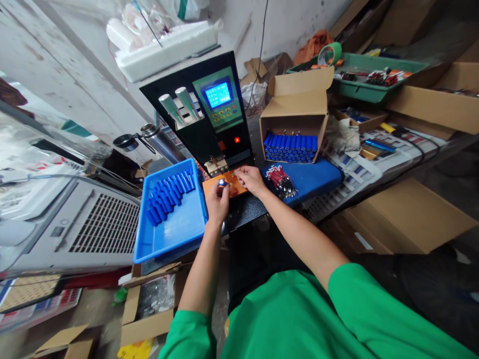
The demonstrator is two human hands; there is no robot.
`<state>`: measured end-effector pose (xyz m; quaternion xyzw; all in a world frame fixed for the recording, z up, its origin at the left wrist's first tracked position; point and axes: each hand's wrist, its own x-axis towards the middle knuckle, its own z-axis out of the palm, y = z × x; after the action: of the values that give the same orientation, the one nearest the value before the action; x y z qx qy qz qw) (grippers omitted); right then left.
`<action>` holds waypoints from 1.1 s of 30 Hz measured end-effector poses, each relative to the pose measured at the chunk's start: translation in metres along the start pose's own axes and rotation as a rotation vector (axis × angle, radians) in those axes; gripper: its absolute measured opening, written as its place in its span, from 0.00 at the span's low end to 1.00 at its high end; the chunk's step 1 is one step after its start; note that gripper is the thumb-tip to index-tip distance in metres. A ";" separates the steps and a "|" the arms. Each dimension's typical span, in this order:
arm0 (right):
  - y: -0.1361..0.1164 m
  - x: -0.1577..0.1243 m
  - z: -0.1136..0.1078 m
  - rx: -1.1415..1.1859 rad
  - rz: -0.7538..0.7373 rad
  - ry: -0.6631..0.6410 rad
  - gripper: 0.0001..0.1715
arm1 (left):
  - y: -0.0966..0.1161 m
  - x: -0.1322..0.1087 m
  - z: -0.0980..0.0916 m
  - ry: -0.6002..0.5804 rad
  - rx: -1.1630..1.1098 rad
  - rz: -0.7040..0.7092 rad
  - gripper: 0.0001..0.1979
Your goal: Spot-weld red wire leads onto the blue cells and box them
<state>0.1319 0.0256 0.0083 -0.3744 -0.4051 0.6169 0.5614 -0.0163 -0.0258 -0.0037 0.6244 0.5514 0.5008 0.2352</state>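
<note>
My left hand (217,202) is closed around a blue cylindrical battery cell (222,182), its end facing up, at the orange work plate (210,185) of a black spot welder. My right hand (250,180) is pinched beside it over the same plate; what its fingertips hold is too small to make out. Just above both hands are the welder's electrode tips (214,163). The spot welder (168,87) has a lit blue screen (218,95). To the right of my right hand lies a bundle of red and black wire leads (280,180) with white connectors.
On the left, a blue tray (183,232) holds rows of blue cells (168,197). An opened cardboard box (299,107) packed with similar cells stands right of the welder. Further right is a green tray (377,89) with wires and tape. A steel flask (160,142) stands behind the blue tray.
</note>
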 end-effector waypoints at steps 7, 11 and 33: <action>0.000 0.001 -0.002 -0.094 0.011 -0.030 0.22 | 0.004 0.019 -0.003 -0.007 0.050 -0.017 0.08; 0.000 0.001 -0.002 -0.095 0.008 -0.047 0.22 | 0.004 0.024 -0.001 -0.039 0.038 -0.018 0.07; 0.006 0.013 0.017 -0.270 -0.116 0.065 0.22 | -0.008 0.020 0.012 0.035 0.151 -0.062 0.14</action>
<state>0.1128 0.0365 0.0099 -0.4422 -0.4868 0.5111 0.5534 -0.0116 -0.0021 -0.0082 0.6143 0.6105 0.4611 0.1931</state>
